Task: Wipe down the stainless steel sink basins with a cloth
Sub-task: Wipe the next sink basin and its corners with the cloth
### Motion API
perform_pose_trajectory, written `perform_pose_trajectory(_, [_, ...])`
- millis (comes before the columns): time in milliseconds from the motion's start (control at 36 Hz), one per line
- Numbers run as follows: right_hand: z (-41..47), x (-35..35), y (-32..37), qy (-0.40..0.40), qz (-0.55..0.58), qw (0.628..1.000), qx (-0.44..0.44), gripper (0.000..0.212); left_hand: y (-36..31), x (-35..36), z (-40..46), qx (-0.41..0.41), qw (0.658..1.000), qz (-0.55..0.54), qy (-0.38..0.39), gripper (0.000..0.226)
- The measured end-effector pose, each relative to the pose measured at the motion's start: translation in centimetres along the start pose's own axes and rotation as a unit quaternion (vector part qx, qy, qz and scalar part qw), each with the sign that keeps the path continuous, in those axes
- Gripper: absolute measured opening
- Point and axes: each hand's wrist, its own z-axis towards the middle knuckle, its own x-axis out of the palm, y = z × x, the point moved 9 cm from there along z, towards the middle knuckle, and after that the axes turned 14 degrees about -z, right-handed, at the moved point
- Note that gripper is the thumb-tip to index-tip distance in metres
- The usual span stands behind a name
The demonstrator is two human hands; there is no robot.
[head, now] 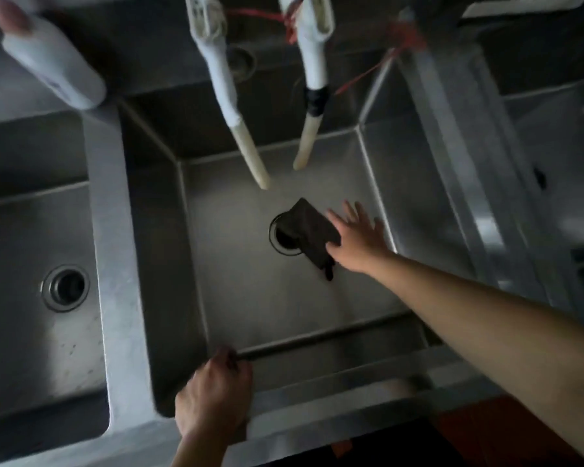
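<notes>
Cloth lies half over the drain, just left of right hand; grip spread flat, thumb touching it. Left hand grip curled onto basin front rim.

A commercial kitchen's wash-up area: deep stainless steel sink basins side by side (taps overhead).

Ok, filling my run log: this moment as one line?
stage: wiping middle basin | right hand: flat on dark cloth over drain | left hand: gripping front rim

Dark crumpled cloth on middle basin floor, overlapping drain
</notes>
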Motion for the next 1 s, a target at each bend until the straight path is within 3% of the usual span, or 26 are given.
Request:
perform_pose_trajectory(56, [-1.0,-4.3,-2.7,-0.071,-0.058,0.996,-0.006,0.072,-0.1,1.3,1.0,0.000,0.996,-0.005,0.085,0.044])
perform_pose_trajectory(111, [-1.9,-8.0,-5.3,-0.121,-0.113,0.986,-0.012,0.070,-2.0,1.6,2.2,0.078,0.990,-0.019,0.117,0.047])
perform_pose_trajectory(139, [-2.4,-9.4,-6.7,-0.137,-0.136,0.981,-0.014,0.068,-2.4,1.5,3.1,0.104,0.987,-0.034,0.113,0.043])
perform_pose_trajectory(222, [-3.4,-12.6,-10.3,-0.169,-0.185,0.968,-0.022,0.065,-1.7,1.9,5.7,0.021,0.990,-0.094,0.100,0.027])
perform_pose_trajectory(306, [-3.5,-14.8,-13.2,-0.188,-0.185,0.964,-0.014,0.069,-3.9,2.7,8.2,0.020,0.989,-0.134,0.067,0.036])
perform_pose_trajectory(472, [-1.4,-15.3,-13.8,-0.205,-0.199,0.956,-0.068,0.075,-14.4,7.2,10.5,0.113,0.986,-0.103,0.059,0.068])
perform_pose_trajectory(639, [-0.3,-12.7,-15.2,-0.214,-0.211,0.954,-0.017,0.078,-23.4,12.5,12.2,0.170,0.982,-0.079,0.027,0.078])
perform_pose_trajectory(806, [-0.4,-13.1,-15.2,-0.252,-0.203,0.946,0.008,0.077,-26.3,16.0,16.7,0.103,0.992,-0.074,0.009,0.077])
perform_pose_trajectory(1000, [0.4,-13.0,-15.0,-0.271,-0.230,0.934,0.001,0.073,-28.3,17.0,20.5,0.013,0.966,-0.216,-0.143,0.084])
